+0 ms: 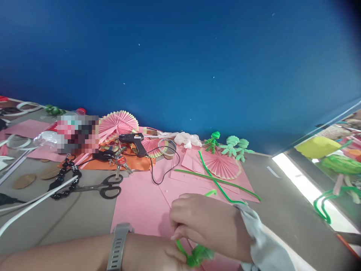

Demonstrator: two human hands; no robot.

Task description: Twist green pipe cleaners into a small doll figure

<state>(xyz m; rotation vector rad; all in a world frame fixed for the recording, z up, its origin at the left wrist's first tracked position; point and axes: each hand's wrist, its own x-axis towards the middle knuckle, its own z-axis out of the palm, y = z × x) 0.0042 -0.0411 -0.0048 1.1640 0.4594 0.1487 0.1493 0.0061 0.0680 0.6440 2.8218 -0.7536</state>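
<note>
A twisted green pipe cleaner shape (199, 256) is at the bottom of the view, between my two hands. My left hand (160, 253), with a grey watch band at its wrist, reaches in from the left and grips the shape low down; the frame edge cuts off part of this hand. Over it, my right hand (191, 216) is curled closed, thumb and fingers pinching a strand of the same pipe cleaner. Two loose green pipe cleaners (217, 178) cross on the pink paper (138, 203) just beyond my right hand.
Black scissors (109, 186), a beaded bracelet (75, 182) and keys (121, 162) lie to the left. A glue gun (134, 142) with its looping cord stands behind. Pink paper fans (221, 165) and green pipe cleaner leaves (232, 146) sit along the blue panel (180, 67).
</note>
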